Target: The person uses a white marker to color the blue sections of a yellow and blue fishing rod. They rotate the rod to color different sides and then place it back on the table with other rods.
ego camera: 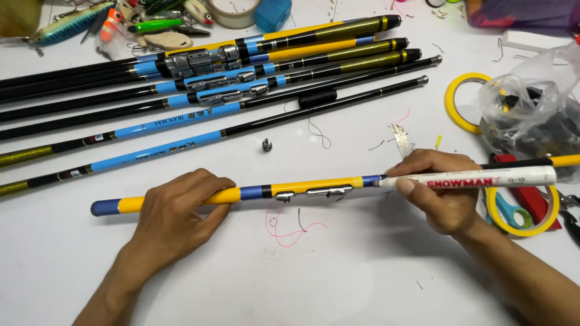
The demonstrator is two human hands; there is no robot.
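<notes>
Two hands work one yellow-and-blue rod (302, 187) lying on the bench (338, 278): left hand (175, 211) presses flat over its butt end, right hand (438, 190) grips a white marker (477, 178), tip touching the rod.

Two bare forearms, left hand (175, 214), right hand (438, 193), no sleeves, no rings.

Yellow-blue rod (241, 193) flat; white marker (477, 178) touching.
</notes>
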